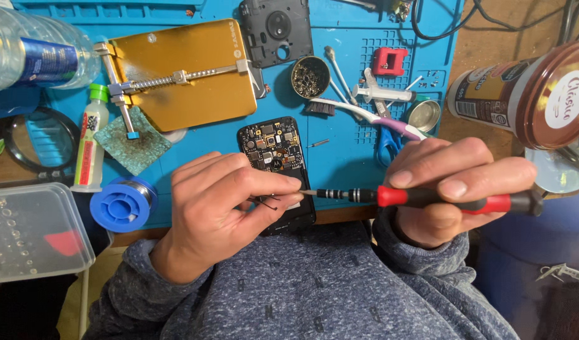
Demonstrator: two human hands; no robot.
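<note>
My right hand [450, 189] grips a red-and-black screwdriver [428, 197] held level, its thin bit pointing left. My left hand [223, 211] pinches the bit's tip between thumb and fingers, just over the lower part of an opened black phone [273, 151] with its circuit board showing. The phone lies on the blue work mat [340, 135], and my left hand covers its lower end.
A gold clamp plate [182, 72], a black phone back frame [275, 31], a small dish of screws [310, 77], a brush, a syringe and scissors lie on the mat. A solder spool [122, 203], flux bottle, clear box [31, 230], water bottle and brown-lidded jar [528, 91] surround it.
</note>
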